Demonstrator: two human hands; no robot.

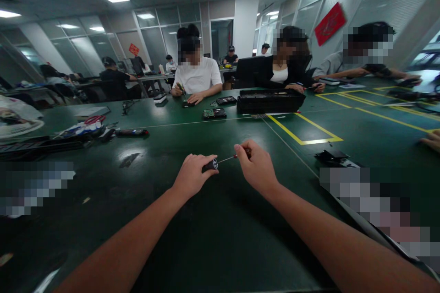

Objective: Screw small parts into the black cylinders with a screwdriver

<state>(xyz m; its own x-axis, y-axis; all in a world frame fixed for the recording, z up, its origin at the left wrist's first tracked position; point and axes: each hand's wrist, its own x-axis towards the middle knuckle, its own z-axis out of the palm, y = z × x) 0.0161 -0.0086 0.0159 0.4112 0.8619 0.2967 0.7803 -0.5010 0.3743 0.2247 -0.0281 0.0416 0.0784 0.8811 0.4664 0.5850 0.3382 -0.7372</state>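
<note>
Over the green table [165,238], my left hand [192,175] grips a small black cylindrical object [210,165] whose round end faces right. My right hand [257,165] is closed around the handle of a screwdriver [228,159]. The thin metal shaft points left, and its tip is at or very near the cylinder's round end; whether they touch is too small to tell. Fingers hide most of the cylinder's body and part of the handle.
Ahead lie a green circuit board [214,113] and a long black housing [270,100]. A dark cylindrical tool [132,132] and cluttered parts [85,129] are at left, a black part [335,158] at right. Several people sit across the table.
</note>
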